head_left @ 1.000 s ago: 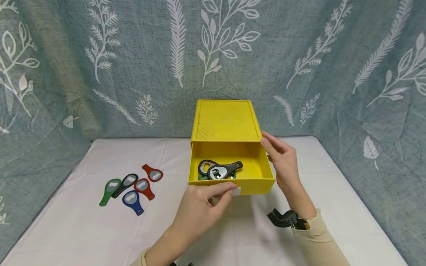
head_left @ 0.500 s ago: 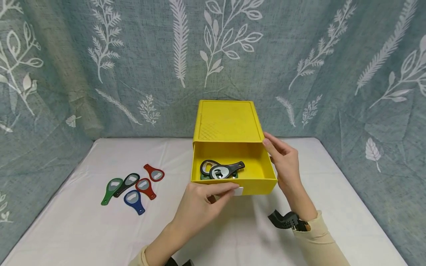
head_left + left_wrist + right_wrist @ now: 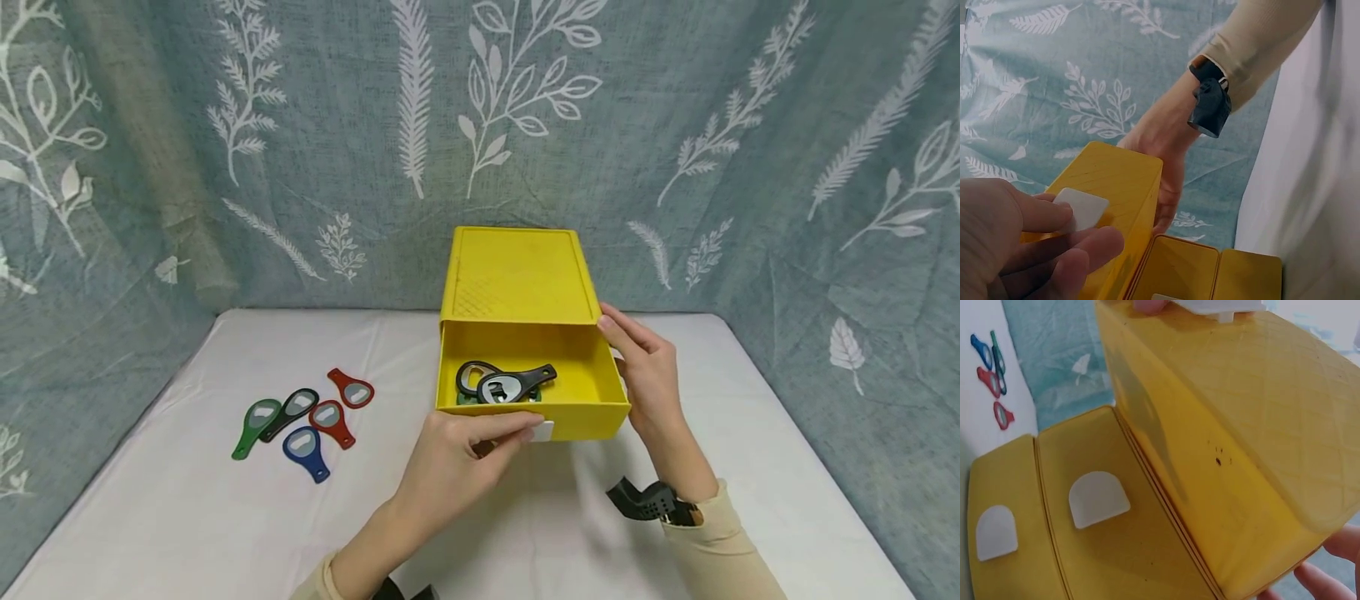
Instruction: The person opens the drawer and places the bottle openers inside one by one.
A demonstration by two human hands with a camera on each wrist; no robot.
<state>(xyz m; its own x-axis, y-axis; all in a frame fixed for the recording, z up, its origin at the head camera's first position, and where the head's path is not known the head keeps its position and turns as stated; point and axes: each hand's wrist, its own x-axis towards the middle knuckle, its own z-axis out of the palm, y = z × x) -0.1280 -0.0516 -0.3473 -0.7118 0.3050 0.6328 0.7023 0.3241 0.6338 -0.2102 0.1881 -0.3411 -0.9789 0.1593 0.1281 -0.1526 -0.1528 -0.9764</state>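
Note:
The top drawer (image 3: 592,423) of a yellow drawer cabinet (image 3: 525,275) stands pulled out. My left hand (image 3: 457,454) pinches its white tab (image 3: 1084,209) between thumb and fingers. My right hand (image 3: 647,367) rests against the cabinet's right side, with thumb and fingertips at the upper front corner. Inside the drawer, a black bottle opener (image 3: 536,375) overlaps another black one (image 3: 467,367). Parts of green (image 3: 467,399) show beneath them; the front wall hides the rest.
On the white table (image 3: 187,517), left of the cabinet, lie a green bottle opener (image 3: 255,425), a black one (image 3: 292,410), a blue one (image 3: 306,450) and two red ones (image 3: 333,421). Lower drawers with white tabs (image 3: 1099,500) sit beneath the top one. A patterned curtain (image 3: 337,150) hangs behind.
The whole head view has shifted slightly, so everything appears a little farther right. Both hands keep their places on the cabinet and the drawer stays out.

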